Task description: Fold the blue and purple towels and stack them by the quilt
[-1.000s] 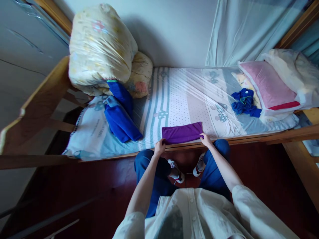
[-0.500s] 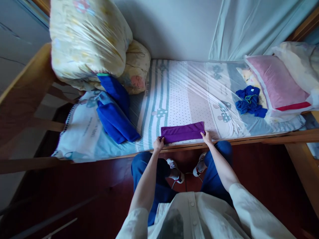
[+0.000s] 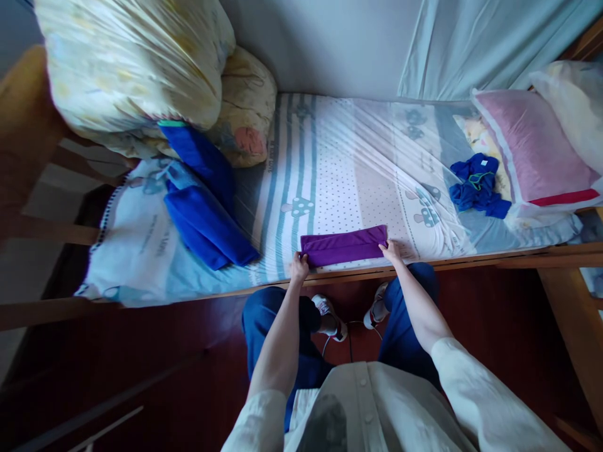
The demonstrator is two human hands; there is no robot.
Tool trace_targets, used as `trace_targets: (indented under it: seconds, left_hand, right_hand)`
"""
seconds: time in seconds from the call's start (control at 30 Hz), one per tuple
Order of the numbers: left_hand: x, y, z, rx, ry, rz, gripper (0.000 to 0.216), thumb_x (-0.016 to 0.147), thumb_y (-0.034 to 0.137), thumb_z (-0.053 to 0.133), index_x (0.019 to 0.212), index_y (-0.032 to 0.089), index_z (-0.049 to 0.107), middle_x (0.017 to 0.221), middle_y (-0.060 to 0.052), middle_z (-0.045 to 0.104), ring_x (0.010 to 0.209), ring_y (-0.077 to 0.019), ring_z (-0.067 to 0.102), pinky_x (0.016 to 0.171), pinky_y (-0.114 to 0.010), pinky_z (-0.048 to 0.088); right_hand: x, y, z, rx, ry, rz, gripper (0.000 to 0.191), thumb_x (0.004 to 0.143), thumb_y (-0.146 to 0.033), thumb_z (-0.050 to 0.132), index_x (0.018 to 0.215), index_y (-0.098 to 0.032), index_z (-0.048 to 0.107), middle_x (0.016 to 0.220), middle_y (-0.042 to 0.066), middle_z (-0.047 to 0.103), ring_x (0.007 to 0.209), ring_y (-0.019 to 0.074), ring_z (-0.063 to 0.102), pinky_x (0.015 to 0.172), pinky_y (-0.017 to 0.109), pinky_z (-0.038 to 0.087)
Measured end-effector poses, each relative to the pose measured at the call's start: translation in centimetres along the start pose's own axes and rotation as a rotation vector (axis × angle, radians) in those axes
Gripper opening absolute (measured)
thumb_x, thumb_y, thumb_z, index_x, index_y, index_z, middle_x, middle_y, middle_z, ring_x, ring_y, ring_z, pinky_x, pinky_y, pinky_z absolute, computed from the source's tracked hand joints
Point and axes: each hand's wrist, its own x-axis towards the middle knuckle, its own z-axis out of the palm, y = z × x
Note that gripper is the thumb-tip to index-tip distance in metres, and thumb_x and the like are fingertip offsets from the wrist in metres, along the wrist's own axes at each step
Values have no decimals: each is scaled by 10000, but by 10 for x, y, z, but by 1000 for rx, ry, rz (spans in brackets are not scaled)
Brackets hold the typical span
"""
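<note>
A folded purple cloth (image 3: 343, 245) lies as a narrow strip at the near edge of the bed (image 3: 339, 169). My left hand (image 3: 298, 268) pinches its left end. At the right end, my right hand (image 3: 391, 251) grips the near corner. Both hands rest on the mattress just above the wooden side rail (image 3: 471, 262). A stack of folded blue cloths (image 3: 202, 213) sits to the left of the purple one. A crumpled blue garment (image 3: 477, 186) lies to the right near the pillow.
A large bagged yellow quilt (image 3: 136, 63) fills the left end of the bed. A pink pillow (image 3: 532, 147) and a white bundle (image 3: 572, 103) are at the right end. Dark red floor (image 3: 155, 351) lies below, with my knees and shoes against the rail.
The view has shifted a little, so the quilt looms larger at top left. Both hands stay at the ends of the purple cloth, which looks slightly narrower.
</note>
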Motion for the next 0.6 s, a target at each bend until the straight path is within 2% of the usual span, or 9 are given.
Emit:
trace_targets:
  seconds: [0.2, 0.4, 0.6]
  left_hand:
    - [1, 1, -3, -25, -36, -47, 321, 1004, 293, 403, 1207, 141, 602, 1119, -176, 724, 1132, -302, 673, 956, -376, 497]
    - [6, 2, -5, -14, -91, -87, 300, 996, 283, 423, 1211, 154, 589, 1151, -170, 719, 1134, -292, 672, 945, -362, 494]
    - [8, 5, -9, -43, -121, -132, 305, 980, 292, 465, 1235, 164, 572, 1168, -166, 720, 1148, -288, 667, 951, -366, 492]
  right_hand:
    - [2, -2, 0, -5, -24, 18, 534, 972, -394, 566, 1441, -139, 547, 1425, 185, 600, 1350, 300, 548, 1063, 357, 448]
    - [6, -1, 2, -32, -14, -7, 519, 963, -402, 579, 1413, -145, 564, 1386, 187, 625, 1308, 296, 577, 1046, 360, 458]
    - [10, -1, 6, -36, -6, 35, 537, 960, -433, 589, 1413, -146, 562, 1381, 192, 622, 1312, 288, 575, 1058, 341, 441]
